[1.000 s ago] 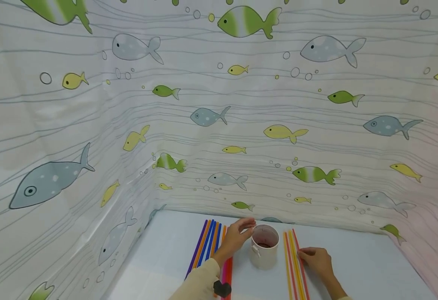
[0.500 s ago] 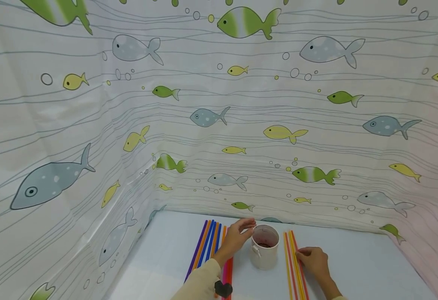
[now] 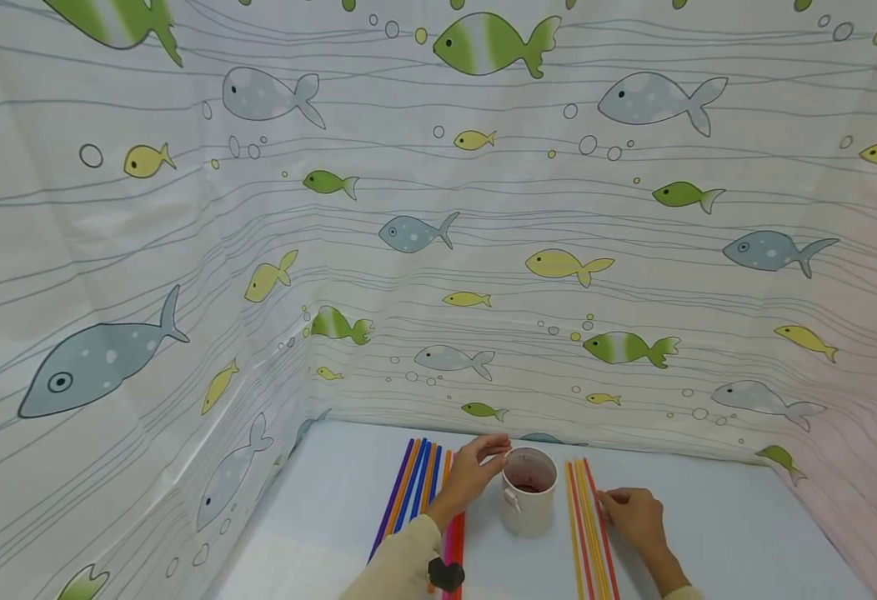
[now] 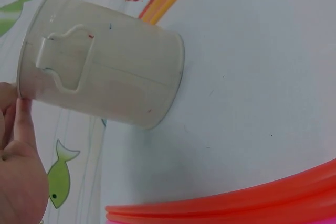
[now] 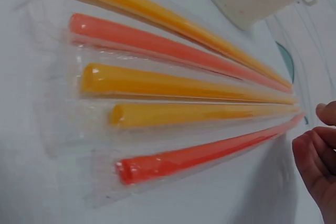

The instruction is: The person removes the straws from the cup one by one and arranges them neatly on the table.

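Note:
A cream metal mug (image 3: 528, 508) with a small handle stands upright on the table, its inside stained reddish. My left hand (image 3: 476, 471) is at the mug's left side; in the left wrist view a fingertip of the left hand (image 4: 21, 166) touches the rim. Right of the mug lie several yellow and red straws (image 3: 588, 533), side by side in clear plastic wrapping. My right hand (image 3: 636, 517) has its fingertips at the outer red straw (image 5: 173, 158), near its far end. In the right wrist view, thumb and forefinger of the right hand (image 5: 317, 166) stand slightly apart.
Left of the mug lie several purple, orange and blue straws (image 3: 414, 479), with red and pink straws (image 3: 455, 550) partly under the left forearm. The white table (image 3: 746, 525) ends at a fish-patterned curtain (image 3: 498, 192) behind and at the sides.
My right hand first shifted slightly left, bringing the outer red straw closer to its neighbours, then moved back right, with the straw again farther from them. The left hand stays at the mug.

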A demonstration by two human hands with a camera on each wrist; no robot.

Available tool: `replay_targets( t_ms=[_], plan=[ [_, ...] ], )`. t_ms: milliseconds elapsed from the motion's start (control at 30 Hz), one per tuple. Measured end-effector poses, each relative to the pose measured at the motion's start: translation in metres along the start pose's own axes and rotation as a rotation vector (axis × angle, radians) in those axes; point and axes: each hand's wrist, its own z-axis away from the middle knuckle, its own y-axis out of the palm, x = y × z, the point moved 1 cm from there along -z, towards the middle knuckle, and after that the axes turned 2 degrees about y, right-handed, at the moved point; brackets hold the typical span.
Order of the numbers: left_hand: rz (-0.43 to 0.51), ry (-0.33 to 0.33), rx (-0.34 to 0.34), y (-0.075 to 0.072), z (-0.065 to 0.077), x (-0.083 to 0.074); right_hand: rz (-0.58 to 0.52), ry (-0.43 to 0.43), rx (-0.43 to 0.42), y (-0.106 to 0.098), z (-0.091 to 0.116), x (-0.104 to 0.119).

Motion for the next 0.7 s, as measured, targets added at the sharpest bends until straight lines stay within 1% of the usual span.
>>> replay_targets(
  t_ms=[67, 133, 267, 333, 400, 467, 533, 600, 700],
  plan=[
    [-0.017, -0.002, 0.0, 0.001, -0.002, 0.001, -0.005, -0.012, -0.027, -0.007, -0.003, 0.002],
    [-0.034, -0.009, 0.003, 0.002, -0.005, 0.004, -0.005, -0.041, -0.071, -0.016, -0.007, 0.007],
    [-0.086, -0.024, 0.008, 0.002, -0.012, 0.011, 0.026, -0.177, -0.226, -0.034, -0.012, 0.021],
    [-0.132, -0.019, 0.005, 0.002, -0.014, 0.012, 0.047, -0.256, -0.303, -0.042, -0.012, 0.028],
    [-0.183, -0.004, -0.008, -0.002, -0.016, 0.01, 0.053, -0.327, -0.343, -0.046, -0.013, 0.036],
    [-0.225, 0.019, -0.018, -0.006, -0.018, 0.009, 0.052, -0.381, -0.347, -0.048, -0.012, 0.043],
    [-0.264, 0.029, -0.019, -0.013, -0.019, 0.006, 0.057, -0.425, -0.321, -0.048, -0.01, 0.049],
    [-0.308, 0.012, -0.019, -0.021, -0.018, 0.005, 0.094, -0.454, -0.267, -0.046, -0.008, 0.053],
    [-0.41, -0.031, -0.015, -0.039, -0.011, 0.007, 0.203, -0.494, -0.181, -0.039, -0.003, 0.053]
  ],
)
